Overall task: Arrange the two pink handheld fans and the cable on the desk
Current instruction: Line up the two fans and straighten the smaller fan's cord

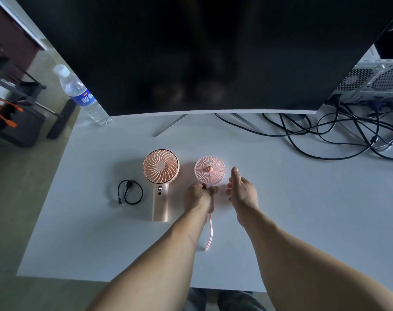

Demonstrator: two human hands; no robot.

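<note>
Two pink handheld fans lie flat on the white desk (292, 209). The larger fan (160, 176) has a round grille, a small lit display and a thick handle pointing toward me. Right of it lies the smaller fan (210, 170), with a pink wrist strap (210, 232) trailing toward the desk's front. My left hand (198, 195) grips the smaller fan's handle just below the grille and covers most of it. My right hand (242, 189) hovers beside that fan's right side, fingers apart, holding nothing. A short black cable (130, 191) lies looped left of the larger fan.
A large dark monitor (202, 52) on a silver stand fills the back of the desk. A water bottle (83, 95) stands at the back left. Tangled black cables (339, 135) and a computer case (375, 81) sit at the back right. Floor and dark equipment lie beyond the left edge.
</note>
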